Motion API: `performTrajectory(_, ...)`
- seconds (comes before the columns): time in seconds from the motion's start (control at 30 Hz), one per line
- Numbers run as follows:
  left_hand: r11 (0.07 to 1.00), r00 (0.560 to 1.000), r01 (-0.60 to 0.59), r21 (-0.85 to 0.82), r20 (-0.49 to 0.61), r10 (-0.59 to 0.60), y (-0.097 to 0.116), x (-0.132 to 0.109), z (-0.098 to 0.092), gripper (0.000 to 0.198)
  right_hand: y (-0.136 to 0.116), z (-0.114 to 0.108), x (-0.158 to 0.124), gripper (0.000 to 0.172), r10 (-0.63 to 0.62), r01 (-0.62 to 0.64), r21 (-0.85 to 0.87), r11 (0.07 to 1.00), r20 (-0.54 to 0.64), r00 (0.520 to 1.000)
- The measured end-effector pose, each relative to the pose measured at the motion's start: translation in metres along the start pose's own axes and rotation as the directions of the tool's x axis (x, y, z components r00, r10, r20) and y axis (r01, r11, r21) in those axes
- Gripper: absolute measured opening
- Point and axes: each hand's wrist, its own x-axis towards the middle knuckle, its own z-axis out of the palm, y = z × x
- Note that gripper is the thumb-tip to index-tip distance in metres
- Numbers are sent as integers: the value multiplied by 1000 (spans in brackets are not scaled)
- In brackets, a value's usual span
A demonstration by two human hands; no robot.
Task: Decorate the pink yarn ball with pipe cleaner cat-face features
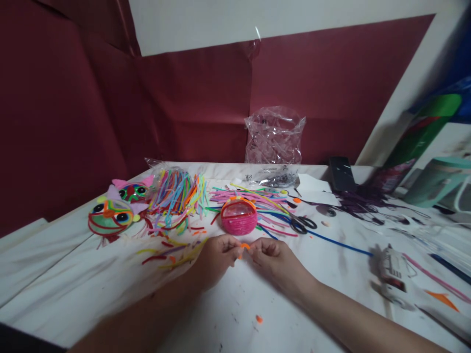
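Observation:
Between my two hands is a short, curved orange pipe cleaner piece [245, 246]. My left hand [222, 256] pinches one end of it, and the fingertips of my right hand [271, 257] pinch the other. Just beyond my fingers sits a round craft piece [239, 215], covered in pink pipe cleaner below, with a clear window and an orange and yellow edge on top. Black-handled scissors [302, 224] lie to its right among loose pipe cleaners [268, 198]. Yellow, red and purple pipe cleaner pieces [172, 251] lie beside my left hand.
Two owl-like faces [110, 216] [134, 190] stand at the left, near a bundle of colourful pipe cleaners [180, 196]. A clear plastic bag [274, 147] stands at the back. On the right are a glue gun [393, 274], a black box [342, 174] and a mint-green container [437, 181].

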Motion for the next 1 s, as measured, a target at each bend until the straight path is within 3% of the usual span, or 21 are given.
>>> performTrajectory(0.1, 974, 968, -170, 148, -160, 193, -1, 1, -5, 15, -3, 0, 1, 30, 19, -19, 2, 1000, -34, 999)
performTrajectory(0.2, 916, 861, -276, 289, -348, 370, -3, 11, -16, 30, -9, -3, 4, 32, 9, -10, -22, 1000, -58, 998)
performTrajectory(0.23, 914, 845, -269, 304, -381, 375, -3, 15, -21, 37, -11, -5, 5, 33, -7, 5, -40, 999, -65, 998)
performTrajectory(0.3, 937, 859, -204, 283, -407, 310, -2, 26, -28, 50, -16, -9, 7, 35, -45, 39, -72, 997, -77, 996)
performTrajectory(0.47, 989, 922, -93, 115, -364, 129, 11, 56, -36, 62, -25, -21, 11, 37, -125, 114, -111, 987, -93, 988)
performTrajectory(0.6, 994, 983, -68, -83, -173, 53, 18, 72, -29, 57, -27, -30, 16, 39, -180, 162, -135, 978, -135, 974)
performTrajectory(0.67, 993, 992, -77, -93, -104, 67, 16, 69, -20, 57, -27, -35, 19, 40, -206, 184, -141, 973, -158, 966)
performTrajectory(0.77, 983, 972, -137, 122, -176, 158, 9, 55, -4, 65, -27, -39, 21, 39, -241, 216, -148, 965, -173, 955)
performTrajectory(0.87, 915, 925, -202, 349, -238, 296, 2, 38, 10, 74, -26, -38, 20, 37, -264, 240, -160, 958, -155, 952)
performTrajectory(1.0, 840, 873, -332, 429, -198, 446, -2, 28, 20, 71, -28, -34, 14, 28, -293, 263, -222, 939, -115, 949)
